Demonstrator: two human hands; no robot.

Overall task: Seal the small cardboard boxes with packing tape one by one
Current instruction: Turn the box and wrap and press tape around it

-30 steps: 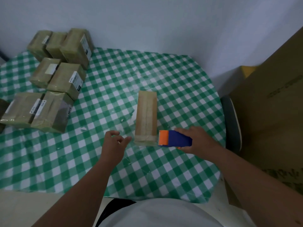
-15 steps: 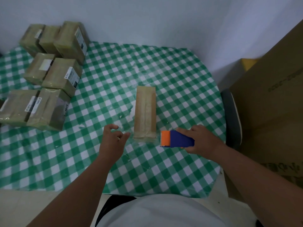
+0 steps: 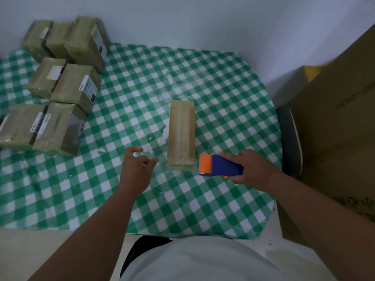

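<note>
Right hand [image 3: 256, 169] fingers grip the tape dispenser [image 3: 219, 165]; left hand [image 3: 137, 169] fingers apparently loosely curled, empty.

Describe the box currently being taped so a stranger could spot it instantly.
On the green checked tablecloth, find the hands. The long narrow box lies alone just beyond them, near the right hand's blue-and-orange tape dispenser. The other boxes cluster far left, bearing white labels.
</note>
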